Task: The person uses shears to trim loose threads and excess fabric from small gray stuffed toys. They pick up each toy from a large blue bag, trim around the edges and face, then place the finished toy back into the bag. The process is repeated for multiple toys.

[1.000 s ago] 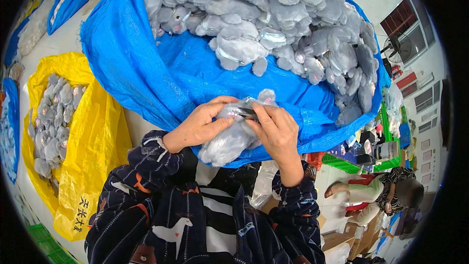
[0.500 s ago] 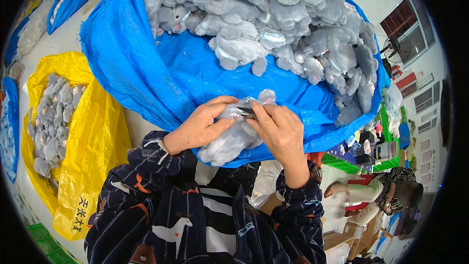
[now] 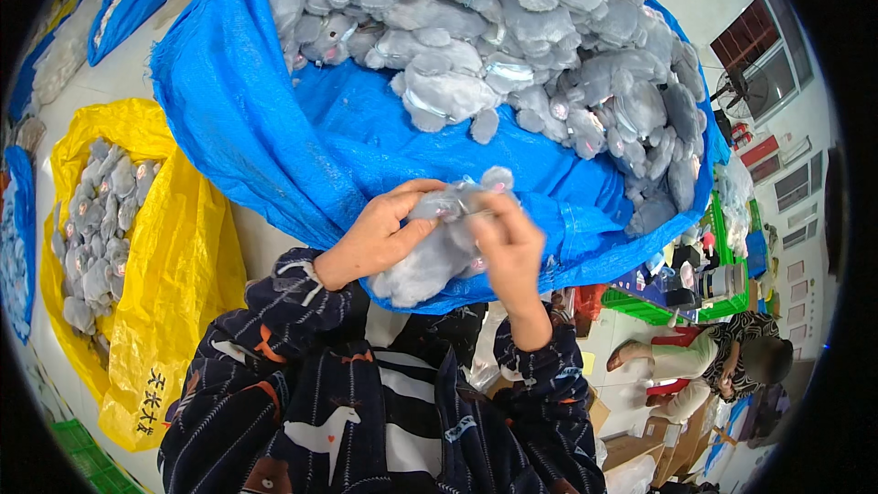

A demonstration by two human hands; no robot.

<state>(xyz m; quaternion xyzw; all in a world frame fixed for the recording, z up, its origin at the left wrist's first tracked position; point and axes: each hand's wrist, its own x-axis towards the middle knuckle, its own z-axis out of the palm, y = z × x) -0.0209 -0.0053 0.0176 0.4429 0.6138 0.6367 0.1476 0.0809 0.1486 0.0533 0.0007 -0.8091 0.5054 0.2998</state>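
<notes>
My left hand [image 3: 370, 238] is closed on a grey plush toy [image 3: 421, 265], holding it over the near edge of the blue sheet [image 3: 393, 146]. The toy has small pink-lined ears and a light blue strip by its head. At the toy's upper right side is my right hand [image 3: 510, 252], its fingers curled and blurred by motion. Whatever those fingers hold is too smeared to make out. Behind the hands, a heap of similar grey plush toys [image 3: 448, 82] lies on the blue sheet.
To the left stands a yellow sack [image 3: 174, 293] with more grey plush toys in it. Green crates [image 3: 640, 302] with mixed goods are on the right. A person [image 3: 732, 357] sits farther right, near cardboard boxes [image 3: 636, 448]. Another green crate [image 3: 87, 453] is at lower left.
My right hand has turned and pulled slightly left and down, blurring. The dark, slim tool seen at its fingertips before is no longer distinct. My left hand still grips the plush toy.
</notes>
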